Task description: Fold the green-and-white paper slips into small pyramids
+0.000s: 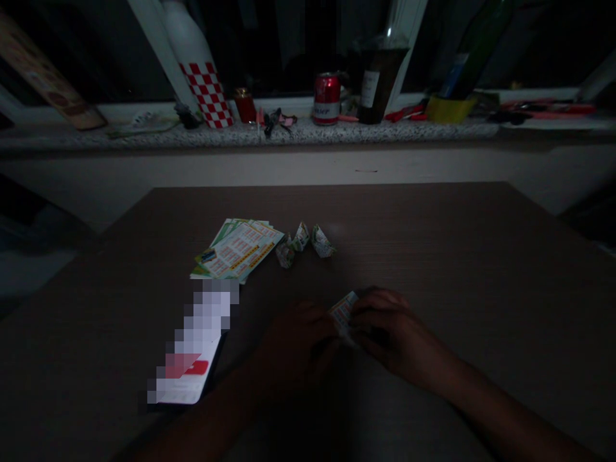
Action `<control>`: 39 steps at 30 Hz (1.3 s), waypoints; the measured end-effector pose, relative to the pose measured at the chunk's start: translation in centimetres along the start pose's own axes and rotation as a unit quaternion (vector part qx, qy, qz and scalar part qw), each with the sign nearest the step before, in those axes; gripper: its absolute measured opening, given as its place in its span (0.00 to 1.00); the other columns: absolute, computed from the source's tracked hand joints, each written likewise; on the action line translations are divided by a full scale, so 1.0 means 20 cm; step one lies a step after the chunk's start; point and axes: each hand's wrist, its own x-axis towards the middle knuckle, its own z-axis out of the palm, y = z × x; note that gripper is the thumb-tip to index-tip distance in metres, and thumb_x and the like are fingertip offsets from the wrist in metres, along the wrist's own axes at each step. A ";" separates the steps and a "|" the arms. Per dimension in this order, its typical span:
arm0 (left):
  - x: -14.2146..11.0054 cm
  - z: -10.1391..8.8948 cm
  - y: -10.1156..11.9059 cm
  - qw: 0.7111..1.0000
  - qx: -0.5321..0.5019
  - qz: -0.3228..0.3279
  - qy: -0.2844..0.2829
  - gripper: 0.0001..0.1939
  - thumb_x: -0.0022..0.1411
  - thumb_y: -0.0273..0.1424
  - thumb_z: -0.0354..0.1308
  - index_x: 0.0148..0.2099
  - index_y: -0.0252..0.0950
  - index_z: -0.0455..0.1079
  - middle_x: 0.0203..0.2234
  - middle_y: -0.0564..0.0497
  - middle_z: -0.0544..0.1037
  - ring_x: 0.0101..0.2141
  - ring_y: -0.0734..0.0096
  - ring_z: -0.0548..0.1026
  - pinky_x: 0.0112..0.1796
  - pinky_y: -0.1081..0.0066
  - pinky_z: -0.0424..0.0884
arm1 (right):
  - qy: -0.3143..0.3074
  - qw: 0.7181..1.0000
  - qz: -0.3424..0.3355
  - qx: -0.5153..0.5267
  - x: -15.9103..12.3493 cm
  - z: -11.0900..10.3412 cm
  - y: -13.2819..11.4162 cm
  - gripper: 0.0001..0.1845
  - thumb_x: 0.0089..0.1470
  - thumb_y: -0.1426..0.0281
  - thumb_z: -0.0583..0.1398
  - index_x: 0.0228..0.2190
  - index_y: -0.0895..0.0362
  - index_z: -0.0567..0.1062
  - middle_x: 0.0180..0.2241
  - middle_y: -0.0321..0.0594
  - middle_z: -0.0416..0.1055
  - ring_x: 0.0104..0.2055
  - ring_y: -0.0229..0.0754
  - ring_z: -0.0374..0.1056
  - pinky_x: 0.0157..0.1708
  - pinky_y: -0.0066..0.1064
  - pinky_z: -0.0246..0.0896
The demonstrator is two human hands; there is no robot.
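Note:
Both my hands rest on a dark wooden table (457, 244) and pinch one small printed paper piece (343, 312) between them. My left hand (298, 340) holds its left side with curled fingers. My right hand (385, 330) grips its right side, fingers bent over it. Beyond the hands lie three small folded paper shapes (304, 244) in a row. A fanned stack of printed paper sheets (238, 250) lies to their left.
A phone with a lit screen (190, 359) lies at the near left of the table. On the stone sill behind stand a checked white bottle (202, 77), a red can (326, 97), a dark bottle (378, 83), a yellow tape roll (447, 108) and small clutter.

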 end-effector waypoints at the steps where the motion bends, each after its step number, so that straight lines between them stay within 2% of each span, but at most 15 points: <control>1: 0.00 0.00 0.00 1.000 0.002 -0.021 0.008 0.05 0.62 0.27 0.53 0.37 0.36 0.71 0.32 0.51 0.75 0.36 0.67 0.70 0.39 0.66 0.64 | -0.002 1.000 0.004 -0.002 0.00 0.00 0.00 0.11 0.48 0.76 0.65 0.35 0.51 0.78 0.39 0.38 0.74 0.46 0.46 0.65 0.48 0.41 0.56; 5: 0.02 0.03 0.01 0.993 0.022 -0.106 0.034 0.06 0.62 0.29 0.53 0.34 0.36 0.71 0.31 0.50 0.75 0.36 0.65 0.70 0.39 0.64 0.63 | -0.020 1.000 0.007 -0.003 0.01 -0.03 -0.02 0.11 0.48 0.77 0.64 0.35 0.51 0.78 0.40 0.38 0.74 0.48 0.47 0.65 0.50 0.43 0.55; 10: 0.04 0.05 0.04 0.986 0.065 -0.150 0.032 0.08 0.62 0.30 0.52 0.34 0.35 0.70 0.31 0.48 0.75 0.36 0.62 0.70 0.39 0.62 0.63 | -0.042 0.999 0.008 -0.001 0.02 -0.05 -0.02 0.10 0.51 0.77 0.62 0.33 0.50 0.79 0.40 0.37 0.74 0.47 0.45 0.66 0.50 0.41 0.55; 15: 0.05 0.06 0.05 0.981 0.085 -0.170 0.023 0.08 0.62 0.30 0.51 0.34 0.35 0.70 0.32 0.47 0.75 0.37 0.60 0.71 0.38 0.61 0.63 | -0.026 0.999 0.033 -0.008 0.03 -0.03 -0.03 0.05 0.51 0.70 0.66 0.33 0.50 0.79 0.39 0.36 0.75 0.46 0.45 0.66 0.49 0.41 0.55; 27: 0.06 0.07 0.04 0.980 0.079 -0.180 0.023 0.08 0.62 0.29 0.51 0.33 0.35 0.70 0.31 0.47 0.75 0.34 0.62 0.71 0.37 0.62 0.64 | -0.023 0.999 0.030 -0.035 0.02 0.00 -0.02 0.05 0.49 0.74 0.66 0.29 0.52 0.78 0.37 0.38 0.75 0.44 0.47 0.66 0.47 0.42 0.56; 29: 0.06 0.07 0.03 0.981 0.082 -0.176 0.029 0.08 0.62 0.29 0.51 0.34 0.35 0.70 0.31 0.47 0.75 0.35 0.61 0.72 0.37 0.62 0.64 | -0.018 0.999 0.025 -0.040 0.02 0.00 -0.02 0.07 0.49 0.74 0.65 0.33 0.51 0.78 0.39 0.39 0.74 0.45 0.48 0.66 0.47 0.43 0.56; 33: 0.05 0.08 0.04 0.979 0.094 -0.179 0.040 0.07 0.62 0.29 0.51 0.34 0.35 0.69 0.32 0.46 0.75 0.36 0.60 0.72 0.39 0.61 0.64 | -0.014 0.998 0.008 -0.056 0.01 0.00 -0.03 0.21 0.50 0.75 0.64 0.45 0.47 0.76 0.43 0.40 0.73 0.48 0.49 0.65 0.48 0.44 0.56; 39: 0.05 0.07 0.07 0.977 0.098 -0.184 0.038 0.11 0.59 0.37 0.56 0.37 0.34 0.70 0.34 0.44 0.75 0.38 0.55 0.72 0.40 0.56 0.65 | -0.037 0.997 0.007 -0.061 0.01 -0.01 -0.04 0.21 0.51 0.77 0.63 0.45 0.44 0.76 0.44 0.39 0.72 0.50 0.49 0.63 0.50 0.44 0.54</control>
